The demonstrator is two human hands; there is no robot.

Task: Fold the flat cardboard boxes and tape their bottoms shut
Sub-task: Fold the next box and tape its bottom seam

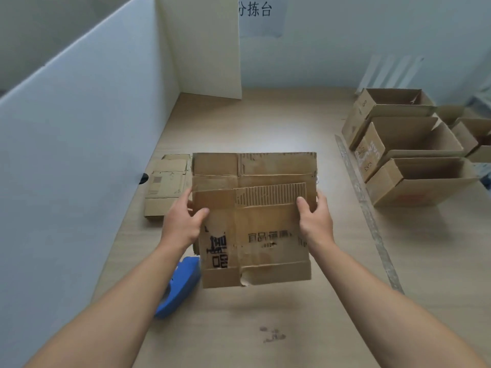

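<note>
Both hands hold a flattened cardboard box [252, 221] above the middle of the wooden table [305, 328]. The left hand [183, 221] pinches its left edge and the right hand [314, 219] its right edge, thumbs on top. A blue tape dispenser [180, 285] lies near left, a stack of flat boxes [166, 181] farther left, and open folded boxes [411, 155] far right.

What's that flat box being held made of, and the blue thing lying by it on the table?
The flat box looks like brown corrugated cardboard, matt and worn: a torn patch of its facing bares ribbed fluting. The blue thing is probably moulded plastic, smooth with a slight sheen, though the box partly hides it.
</note>
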